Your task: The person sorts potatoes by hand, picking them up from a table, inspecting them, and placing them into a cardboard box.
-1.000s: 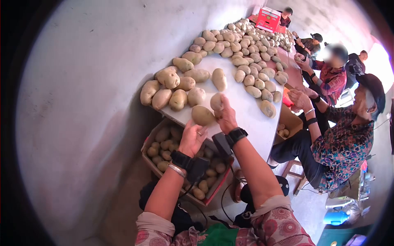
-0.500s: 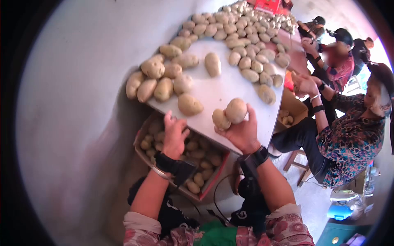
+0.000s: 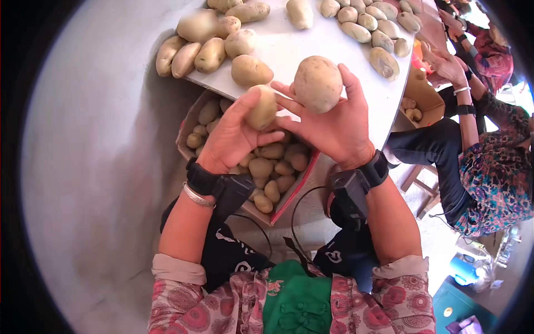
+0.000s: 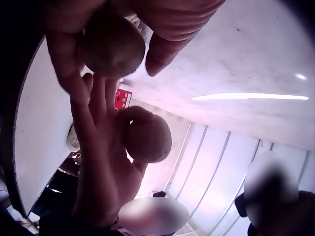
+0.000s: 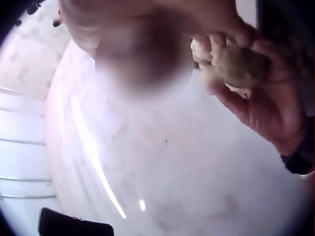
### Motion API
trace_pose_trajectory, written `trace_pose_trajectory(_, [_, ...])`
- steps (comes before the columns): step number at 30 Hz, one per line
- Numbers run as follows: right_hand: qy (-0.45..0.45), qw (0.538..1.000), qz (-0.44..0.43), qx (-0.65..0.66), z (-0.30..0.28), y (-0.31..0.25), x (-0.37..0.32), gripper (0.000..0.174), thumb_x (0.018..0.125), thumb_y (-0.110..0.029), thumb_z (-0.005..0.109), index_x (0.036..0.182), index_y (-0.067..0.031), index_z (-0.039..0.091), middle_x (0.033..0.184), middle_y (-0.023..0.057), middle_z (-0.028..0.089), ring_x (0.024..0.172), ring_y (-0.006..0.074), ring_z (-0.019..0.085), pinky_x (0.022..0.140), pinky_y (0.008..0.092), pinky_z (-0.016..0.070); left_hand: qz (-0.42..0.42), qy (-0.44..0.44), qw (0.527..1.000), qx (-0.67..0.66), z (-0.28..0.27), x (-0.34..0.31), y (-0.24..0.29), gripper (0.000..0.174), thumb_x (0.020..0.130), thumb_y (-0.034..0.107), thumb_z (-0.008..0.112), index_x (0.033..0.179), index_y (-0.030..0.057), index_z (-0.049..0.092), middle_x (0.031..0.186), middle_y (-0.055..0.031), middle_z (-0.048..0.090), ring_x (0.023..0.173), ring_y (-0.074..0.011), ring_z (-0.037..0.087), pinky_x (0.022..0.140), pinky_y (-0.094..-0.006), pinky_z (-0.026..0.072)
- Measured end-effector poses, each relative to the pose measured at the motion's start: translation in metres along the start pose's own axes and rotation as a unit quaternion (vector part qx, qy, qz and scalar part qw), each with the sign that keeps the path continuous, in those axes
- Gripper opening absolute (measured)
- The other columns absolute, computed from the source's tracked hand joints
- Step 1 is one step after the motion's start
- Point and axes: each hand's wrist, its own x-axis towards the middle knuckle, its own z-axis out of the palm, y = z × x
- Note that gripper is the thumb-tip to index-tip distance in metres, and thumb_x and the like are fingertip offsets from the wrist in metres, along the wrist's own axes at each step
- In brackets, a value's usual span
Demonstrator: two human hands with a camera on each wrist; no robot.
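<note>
In the head view the left hand (image 3: 231, 136) grips a smaller potato (image 3: 261, 108) between thumb and fingers, above the box's back edge. Beside it the right hand (image 3: 334, 125) holds a large round potato (image 3: 318, 83) between thumb and fingers, palm up. Fingertips of the two hands lie close together; whether they touch is unclear. The left wrist view shows the smaller potato (image 4: 113, 46) near the camera and the round one (image 4: 149, 138) beyond it. From the right wrist, the left hand's potato (image 5: 241, 65) appears at the upper right.
Several large potatoes (image 3: 210, 54) lie along the table's left edge, one (image 3: 251, 70) just behind the left hand. Smaller potatoes (image 3: 367, 21) cover the back right. Below the table edge stands a box of potatoes (image 3: 260, 167). Another person (image 3: 492, 161) sits at the right beside a box (image 3: 425, 97).
The left hand, empty half a second ago, now grips the smaller potato that was in the right hand with the round one. Both hands have come together, and the head view has tilted down.
</note>
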Motion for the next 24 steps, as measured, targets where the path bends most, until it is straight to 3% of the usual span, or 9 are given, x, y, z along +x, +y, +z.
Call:
trace_pose_trajectory(4, [-0.037, 0.999, -0.021, -0.028, 0.002, -0.022, -0.013, 0.058, 0.088, -0.049, 0.045, 0.121, -0.0020, 0.046, 0.121, 0.0218, 0.051, 0.110, 0.0336, 0.053, 0.090, 0.0482, 0.0438, 0.042, 0.092, 0.995, 0.024, -0.028, -0.012, 0.019, 0.035, 0.090, 0.029, 0.056, 0.116, 0.0056, 0.051, 0.105, -0.0119, 0.060, 0.091, -0.0239, 0.061, 0.062, -0.0289, 0.0508])
trace_pose_trajectory(6, [-0.046, 0.991, -0.084, -0.091, -0.007, -0.035, -0.017, 0.055, 0.087, -0.045, 0.049, 0.120, -0.0010, 0.047, 0.122, 0.0236, 0.050, 0.108, 0.0336, 0.055, 0.083, 0.0430, 0.0498, 0.125, 0.150, 0.981, 0.003, -0.029, -0.025, 0.032, 0.032, 0.086, 0.027, 0.061, 0.109, 0.0068, 0.053, 0.099, -0.0097, 0.061, 0.085, -0.0213, 0.061, 0.059, -0.0274, 0.0482])
trace_pose_trajectory(7, [-0.033, 0.985, -0.115, -0.125, -0.008, -0.037, -0.020, 0.053, 0.087, -0.043, 0.051, 0.120, -0.0007, 0.046, 0.120, 0.0210, 0.052, 0.105, 0.0321, 0.057, 0.076, 0.0383, 0.0533, 0.125, 0.147, 0.981, 0.003, -0.026, -0.030, 0.033, 0.032, 0.086, 0.027, 0.061, 0.109, 0.0068, 0.053, 0.099, -0.0097, 0.061, 0.085, -0.0213, 0.061, 0.059, -0.0274, 0.0482])
trace_pose_trajectory(9, [-0.035, 0.985, -0.104, -0.133, -0.011, -0.043, -0.027, 0.053, 0.088, -0.041, 0.051, 0.123, -0.0007, 0.045, 0.123, 0.0218, 0.050, 0.106, 0.0316, 0.056, 0.076, 0.0362, 0.0534, 0.161, 0.248, 0.951, 0.091, -0.018, -0.044, 0.026, 0.033, 0.086, 0.026, 0.060, 0.111, 0.0070, 0.052, 0.100, -0.0092, 0.060, 0.085, -0.0197, 0.061, 0.060, -0.0269, 0.0477])
trace_pose_trajectory(10, [-0.038, 0.986, -0.090, -0.136, -0.014, -0.043, -0.030, 0.053, 0.089, -0.039, 0.052, 0.125, -0.0007, 0.043, 0.125, 0.0226, 0.047, 0.107, 0.0311, 0.055, 0.076, 0.0341, 0.0534, 0.160, 0.248, 0.951, 0.092, -0.016, -0.049, 0.020, 0.033, 0.086, 0.026, 0.060, 0.111, 0.0070, 0.052, 0.100, -0.0092, 0.060, 0.085, -0.0197, 0.061, 0.060, -0.0269, 0.0477])
trace_pose_trajectory(12, [-0.014, 0.984, -0.094, -0.153, -0.019, -0.041, -0.032, 0.052, 0.089, -0.039, 0.053, 0.124, -0.0011, 0.043, 0.122, 0.0212, 0.049, 0.105, 0.0304, 0.055, 0.074, 0.0329, 0.0534, 0.095, 0.167, 0.968, 0.159, -0.014, -0.058, 0.013, 0.032, 0.086, 0.026, 0.059, 0.111, 0.0075, 0.052, 0.101, -0.0083, 0.060, 0.086, -0.0184, 0.061, 0.061, -0.0264, 0.0469])
trace_pose_trajectory(17, [0.010, 0.982, -0.112, -0.152, -0.022, -0.043, -0.036, 0.048, 0.089, -0.037, 0.054, 0.121, -0.0017, 0.045, 0.117, 0.0188, 0.051, 0.103, 0.0287, 0.054, 0.070, 0.0307, 0.0531, -0.005, 0.108, 0.964, 0.244, -0.007, -0.065, 0.000, 0.039, 0.088, 0.020, 0.057, 0.122, 0.0038, 0.046, 0.117, -0.0102, 0.054, 0.101, -0.0176, 0.057, 0.083, -0.0316, 0.0486])
trace_pose_trajectory(19, [0.021, 0.983, -0.126, -0.133, -0.018, -0.043, -0.035, 0.044, 0.089, -0.037, 0.053, 0.114, -0.0007, 0.047, 0.107, 0.0145, 0.057, 0.097, 0.0252, 0.058, 0.070, 0.0332, 0.0528, 0.029, 0.112, 0.961, 0.250, -0.001, -0.063, -0.005, 0.039, 0.088, 0.018, 0.056, 0.122, 0.0034, 0.045, 0.118, -0.0107, 0.053, 0.105, -0.0189, 0.056, 0.085, -0.0316, 0.0479])
trace_pose_trajectory(24, [0.023, 0.990, -0.095, -0.099, -0.023, -0.039, -0.034, 0.042, 0.090, -0.035, 0.051, 0.115, -0.0013, 0.048, 0.109, 0.0150, 0.057, 0.098, 0.0259, 0.058, 0.070, 0.0323, 0.0530, 0.099, 0.092, 0.966, 0.223, 0.002, -0.060, -0.001, 0.035, 0.088, 0.015, 0.055, 0.120, 0.0031, 0.046, 0.117, -0.0104, 0.054, 0.109, -0.0192, 0.054, 0.088, -0.0313, 0.0463])
